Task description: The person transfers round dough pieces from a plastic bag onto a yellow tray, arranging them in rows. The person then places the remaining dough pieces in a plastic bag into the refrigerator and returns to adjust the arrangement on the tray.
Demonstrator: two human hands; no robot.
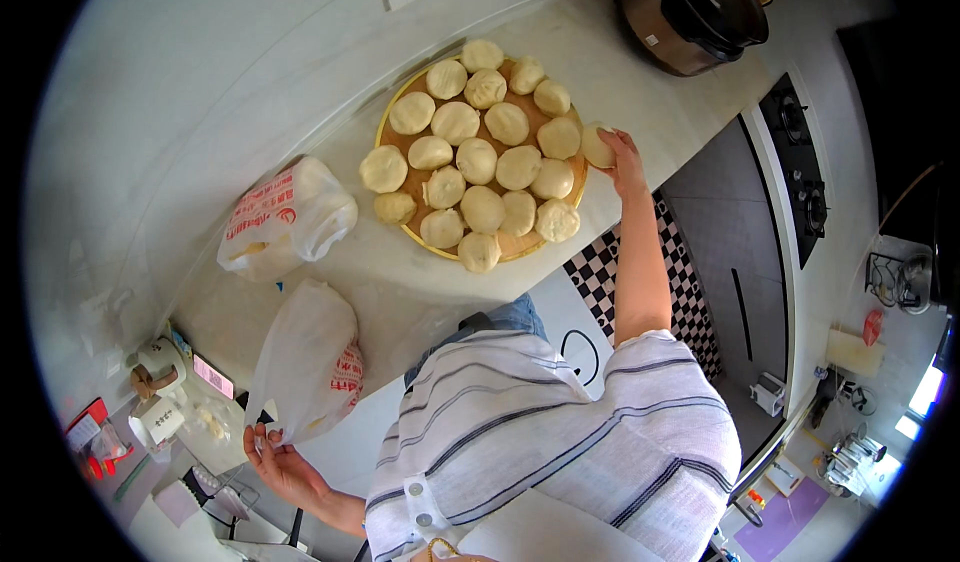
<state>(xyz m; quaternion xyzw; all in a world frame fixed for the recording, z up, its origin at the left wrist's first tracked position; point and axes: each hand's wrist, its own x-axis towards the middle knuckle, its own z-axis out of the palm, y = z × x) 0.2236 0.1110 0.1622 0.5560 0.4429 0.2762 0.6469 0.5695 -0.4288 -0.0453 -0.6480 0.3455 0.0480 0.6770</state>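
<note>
While the left hand [285, 470] pinches a bag [303, 362] and the right hand [627, 165] grips a bun [596, 148], the board [398, 140] looks nearly full; what remains bagged is unclear.

You are wearing the head camera, which is looking down past your shirt [540, 442] onto the counter [655, 112], sitting near enough to be framing both left hand [290, 477] and right hand [625, 165]; its wide fisheye is bending outer edges.
</note>
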